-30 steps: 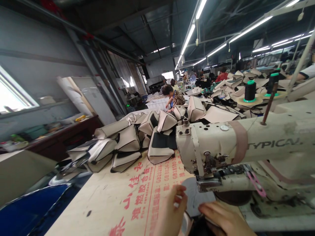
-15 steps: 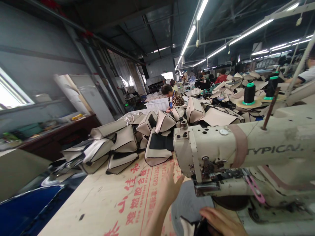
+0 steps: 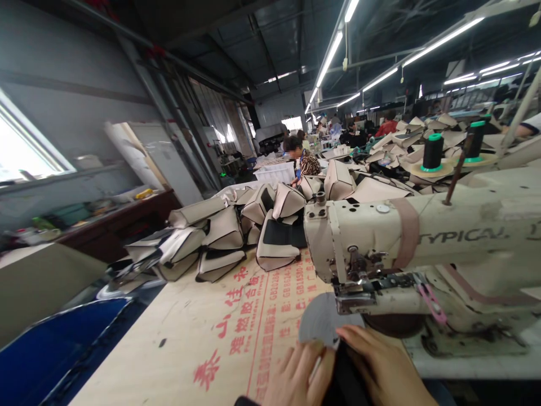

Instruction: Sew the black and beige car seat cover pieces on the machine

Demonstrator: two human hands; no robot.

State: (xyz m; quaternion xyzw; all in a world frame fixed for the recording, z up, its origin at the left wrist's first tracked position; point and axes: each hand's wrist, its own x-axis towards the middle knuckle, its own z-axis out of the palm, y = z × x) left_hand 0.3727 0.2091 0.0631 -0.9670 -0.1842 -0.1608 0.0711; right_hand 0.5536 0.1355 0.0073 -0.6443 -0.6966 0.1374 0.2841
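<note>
Dark fabric panel [image 3: 349, 375], held low at the bottom of the head view, in front of the sewing machine and resting against the edge of a grey rounded fabric piece [image 3: 323, 318]; whether the two are joined cannot be told. Left hand [image 3: 298, 375]: fingers curled, gripping the panel's left side. Right hand [image 3: 380, 361]: fingers bent over the panel's right side, gripping it from above. Both hands are closed on the material, not released. Industrial sewing machine [image 3: 380, 237]: cream-coloured, worn, lettered "TYPICAL" on the arm, with a tan band around the arm and a pink clip [image 3: 431, 301] near the needle end. The grey piece lies just below its presser-foot area [image 3: 355, 296]. Work board [image 3: 181, 332]: pale, printed with red Chinese characters, extending left of the hands. Beyond it, a heaped stack of beige-and-black stitched panels [image 3: 224, 237]. Black thread cones [image 3: 433, 152] stand behind the machine with green caps. Further back, a co-worker [image 3: 304, 163] in a leopard-print top sits beside a white crate [image 3: 274, 172]. Right edge: another worker's forearm [image 3: 522, 128]. Left side: a dark blue surface [image 3: 54, 347], a brown wooden bench [image 3: 114, 225] and a bright window [image 3: 25, 146]. Overhead: rows of fluorescent tubes [image 3: 442, 42].
</note>
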